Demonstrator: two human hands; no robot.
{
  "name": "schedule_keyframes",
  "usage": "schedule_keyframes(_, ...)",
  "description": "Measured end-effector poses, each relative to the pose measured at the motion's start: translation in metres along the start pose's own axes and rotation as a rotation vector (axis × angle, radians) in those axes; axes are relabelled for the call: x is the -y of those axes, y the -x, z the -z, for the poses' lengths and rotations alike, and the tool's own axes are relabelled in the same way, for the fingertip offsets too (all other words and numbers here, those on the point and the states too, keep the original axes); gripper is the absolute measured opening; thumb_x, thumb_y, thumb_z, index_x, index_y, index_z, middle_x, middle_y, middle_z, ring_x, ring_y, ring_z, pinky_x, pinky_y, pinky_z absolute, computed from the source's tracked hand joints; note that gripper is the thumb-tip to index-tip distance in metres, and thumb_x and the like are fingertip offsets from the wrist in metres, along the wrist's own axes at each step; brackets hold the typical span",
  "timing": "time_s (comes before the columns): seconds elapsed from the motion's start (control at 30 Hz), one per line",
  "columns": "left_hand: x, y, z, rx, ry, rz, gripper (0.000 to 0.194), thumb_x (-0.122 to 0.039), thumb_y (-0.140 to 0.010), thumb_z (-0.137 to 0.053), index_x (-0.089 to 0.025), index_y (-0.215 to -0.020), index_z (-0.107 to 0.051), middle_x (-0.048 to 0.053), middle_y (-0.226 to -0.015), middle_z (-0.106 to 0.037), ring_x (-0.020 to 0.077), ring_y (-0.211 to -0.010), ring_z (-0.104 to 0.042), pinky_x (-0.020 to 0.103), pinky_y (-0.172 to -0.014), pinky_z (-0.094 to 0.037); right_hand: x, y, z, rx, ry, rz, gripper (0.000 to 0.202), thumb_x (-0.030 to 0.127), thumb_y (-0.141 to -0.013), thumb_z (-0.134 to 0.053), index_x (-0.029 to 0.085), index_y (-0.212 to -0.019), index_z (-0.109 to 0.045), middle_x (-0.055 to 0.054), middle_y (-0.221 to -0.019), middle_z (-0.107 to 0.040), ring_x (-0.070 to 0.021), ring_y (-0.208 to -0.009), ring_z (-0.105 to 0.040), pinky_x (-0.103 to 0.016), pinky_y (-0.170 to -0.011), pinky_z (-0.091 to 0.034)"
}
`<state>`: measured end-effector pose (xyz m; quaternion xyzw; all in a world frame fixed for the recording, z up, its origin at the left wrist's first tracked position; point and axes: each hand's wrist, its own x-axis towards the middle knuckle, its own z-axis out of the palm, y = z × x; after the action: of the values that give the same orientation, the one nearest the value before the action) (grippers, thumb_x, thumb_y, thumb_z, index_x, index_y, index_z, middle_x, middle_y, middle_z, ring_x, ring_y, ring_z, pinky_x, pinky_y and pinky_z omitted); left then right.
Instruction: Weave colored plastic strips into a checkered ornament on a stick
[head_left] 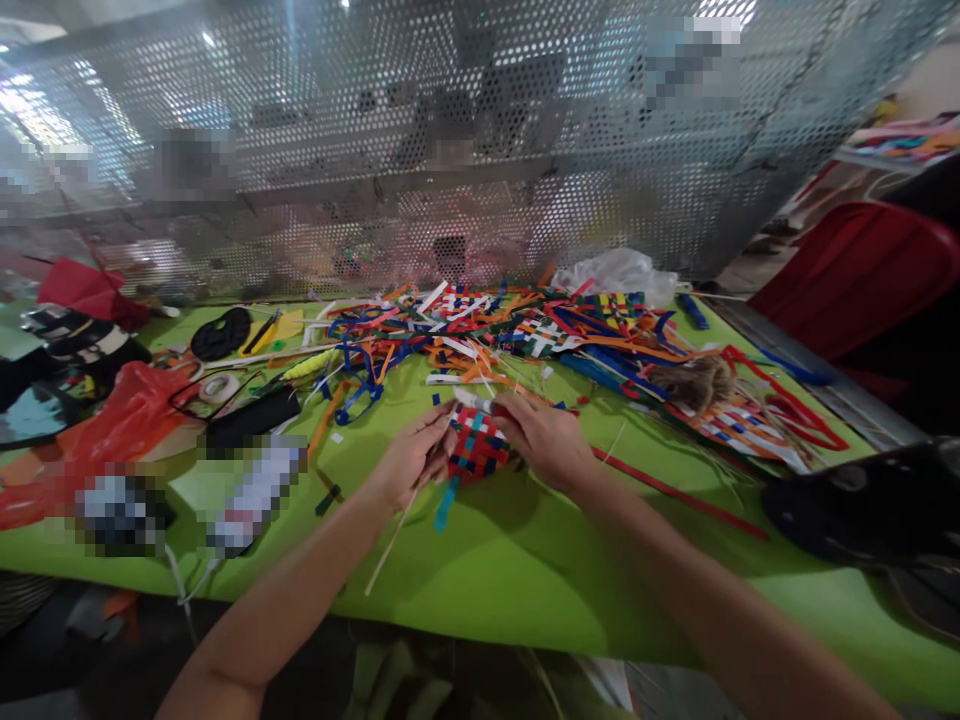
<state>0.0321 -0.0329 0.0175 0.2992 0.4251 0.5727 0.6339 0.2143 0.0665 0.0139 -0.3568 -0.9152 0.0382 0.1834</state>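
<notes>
A small woven piece of red, blue, white and teal strips (478,452) is held up between my two hands over the green table. My left hand (416,458) pinches its left edge, fingers closed. On the opposite side, my right hand (544,438) is closed at the upper right edge, near a white strip end (472,400). A teal strip tail (446,505) hangs below the weave. Under my left hand, a thin pale strand (388,550) slants toward the table's front edge; whether the hand grips it I cannot tell. My fingertips are partly hidden behind the piece.
Behind my hands lies a heap of coloured strips (465,325) against a perforated metal screen (450,180). A red strip (682,492) and a bundle of brown fibre (694,383) lie to the right. Leftward are a black case (251,420), a tape roll (219,387) and a red plastic bag (124,430).
</notes>
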Motion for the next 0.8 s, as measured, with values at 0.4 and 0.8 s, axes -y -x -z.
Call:
schedule_keyframes(0.4,0.000,0.003,-0.003,-0.028,-0.025,0.018,0.045,-0.032,-0.086,-0.061,-0.017,-0.128,-0.056,-0.011,-0.056,-0.045,-0.0007,-0.028,-0.023,0.017,-0.036,-0.032,-0.012,-0.004,-0.003,-0.027,0.071,-0.176,0.042,0.045,-0.100,-0.028,0.022,-0.107,-0.061,-0.007,-0.092,-0.071,-0.0173,-0.066,-0.059,-0.028,-0.051,-0.025)
schedule_keyframes(0.8,0.006,-0.004,0.005,0.047,-0.016,-0.045,0.038,-0.035,-0.087,-0.060,-0.019,-0.121,-0.058,-0.013,-0.052,-0.039,0.0005,-0.027,-0.023,0.018,-0.042,-0.043,0.010,0.004,-0.004,0.043,0.007,0.106,0.048,0.047,-0.101,-0.025,0.017,-0.111,-0.061,-0.010,-0.091,-0.069,-0.0166,-0.068,-0.059,-0.028,-0.055,-0.027)
